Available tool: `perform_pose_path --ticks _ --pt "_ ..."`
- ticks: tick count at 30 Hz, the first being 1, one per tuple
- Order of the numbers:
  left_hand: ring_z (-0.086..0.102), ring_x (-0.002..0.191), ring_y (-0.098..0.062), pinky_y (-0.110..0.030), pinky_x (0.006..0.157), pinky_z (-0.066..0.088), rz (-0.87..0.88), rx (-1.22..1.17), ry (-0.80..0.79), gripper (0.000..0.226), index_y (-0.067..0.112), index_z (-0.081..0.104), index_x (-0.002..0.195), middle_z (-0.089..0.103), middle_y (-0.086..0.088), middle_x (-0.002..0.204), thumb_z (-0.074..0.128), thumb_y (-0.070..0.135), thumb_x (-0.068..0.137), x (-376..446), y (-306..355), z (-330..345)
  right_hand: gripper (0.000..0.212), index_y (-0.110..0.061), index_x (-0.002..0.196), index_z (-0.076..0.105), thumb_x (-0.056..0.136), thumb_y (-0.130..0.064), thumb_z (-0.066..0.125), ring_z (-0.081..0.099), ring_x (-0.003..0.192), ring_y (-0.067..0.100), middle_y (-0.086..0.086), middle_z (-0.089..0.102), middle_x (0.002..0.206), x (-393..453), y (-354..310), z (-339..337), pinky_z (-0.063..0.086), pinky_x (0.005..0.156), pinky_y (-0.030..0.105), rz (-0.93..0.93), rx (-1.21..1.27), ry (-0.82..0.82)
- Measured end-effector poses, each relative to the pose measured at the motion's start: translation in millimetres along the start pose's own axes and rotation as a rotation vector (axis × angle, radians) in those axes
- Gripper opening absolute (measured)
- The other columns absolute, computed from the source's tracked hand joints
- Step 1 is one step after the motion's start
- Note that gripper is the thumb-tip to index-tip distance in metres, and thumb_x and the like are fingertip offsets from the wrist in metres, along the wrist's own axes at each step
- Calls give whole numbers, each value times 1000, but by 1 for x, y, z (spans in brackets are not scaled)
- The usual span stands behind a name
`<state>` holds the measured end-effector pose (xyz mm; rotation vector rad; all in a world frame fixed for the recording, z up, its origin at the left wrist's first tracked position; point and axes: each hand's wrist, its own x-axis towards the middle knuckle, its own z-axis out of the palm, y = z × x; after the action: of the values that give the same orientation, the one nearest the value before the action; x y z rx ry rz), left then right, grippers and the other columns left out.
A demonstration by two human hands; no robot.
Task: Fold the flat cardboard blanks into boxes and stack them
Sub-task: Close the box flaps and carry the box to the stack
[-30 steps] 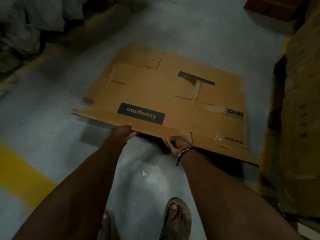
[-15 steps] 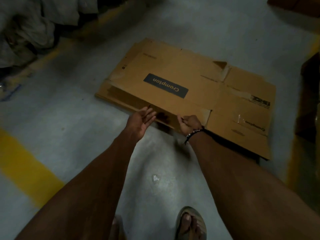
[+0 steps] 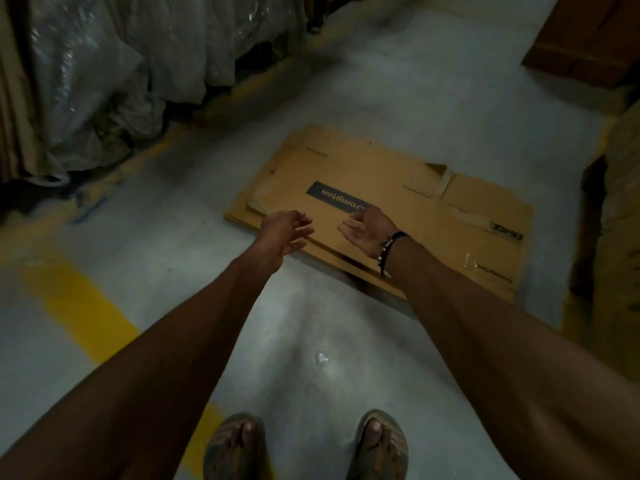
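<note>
Lying flat on the grey concrete floor [image 3: 433, 98], the flattened brown cardboard blank with a dark printed label [image 3: 398, 216] was seen in the head view, the only view given, directly ahead of both hands and just beyond them. Its long axis ran from the far left down to the near right, so that its near long edge slanted across the reach of the arms, and a second sheet appeared to lie beneath it, its edge showing at the near left corner. The left hand [image 3: 282, 232] was held over the near left corner of the blank, fingers spread and only loosely bent, nothing gripped in it. The right hand [image 3: 370, 228], a dark beaded bracelet [image 3: 389, 249] worn at its wrist, was held palm turned inward over the near edge beside the dark label, fingers likewise relaxed and empty. Whether either hand touched the cardboard could not be told. The two hands were set close together and about equally near the edge, both arms stretched forward and downward from above. No fold was yet raised, so the near edge was judged the part to be taken up next. Two sandalled feet [image 3: 304, 445] were planted well short of the blank, and a yellow painted floor stripe [image 3: 83, 306] ran at the left.
</note>
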<state>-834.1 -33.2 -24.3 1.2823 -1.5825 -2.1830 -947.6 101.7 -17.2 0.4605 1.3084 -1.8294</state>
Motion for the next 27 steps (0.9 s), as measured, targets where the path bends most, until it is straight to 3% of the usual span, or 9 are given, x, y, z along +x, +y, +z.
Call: perform_pose_path --ticks 2,6,11,14,16,21,27 --pt "73 90 -14 -35 83 58 48 77 -19 15 13 67 105 75 -3 103 54 20 102 -33 25 -6 34 0 136 45 103 1 42 58 126 31 20 55 138 -41 1 13 53 98 33 -10 -114 -63" --pt "74 85 -15 -28 65 58 155 196 -22 15 11 65 111 75 -3 101 56 18 102 -123 69 -31 28 7 128 55 104 -3 44 69 108 28 20 66 124 -130 10 37 56 97 37 -41 -363 -142" --pt "74 79 -14 -26 62 55 250 126 21 13 12 68 107 76 -2 96 59 17 99 -256 101 -78 23 -1 119 59 102 1 44 70 109 27 15 70 117 -267 11 74 55 99 37 -129 -348 -305" --pt "71 72 -12 -23 57 52 338 61 53 10 13 67 103 75 0 87 58 12 98 -346 109 -115 22 -3 114 61 100 1 45 72 100 23 13 72 115 -339 28 97 59 79 27 -155 -311 -412" --pt "70 69 -12 -23 57 51 392 52 97 10 12 66 102 74 1 84 57 11 99 -404 109 -143 21 -3 115 62 100 -1 48 73 94 20 12 72 114 -380 47 113 59 68 22 -147 -299 -469" --pt "70 74 -15 -23 57 52 479 18 272 12 10 67 107 74 -4 92 58 13 100 -533 99 -216 15 -5 108 63 102 -5 49 67 86 17 8 70 101 -474 109 149 57 73 24 -59 -333 -646" --pt "69 71 -12 -21 57 52 500 -93 515 14 8 67 109 74 -2 90 59 12 99 -644 63 -304 14 -6 107 65 101 -5 52 68 85 17 7 73 98 -553 195 191 59 63 20 67 -464 -821"
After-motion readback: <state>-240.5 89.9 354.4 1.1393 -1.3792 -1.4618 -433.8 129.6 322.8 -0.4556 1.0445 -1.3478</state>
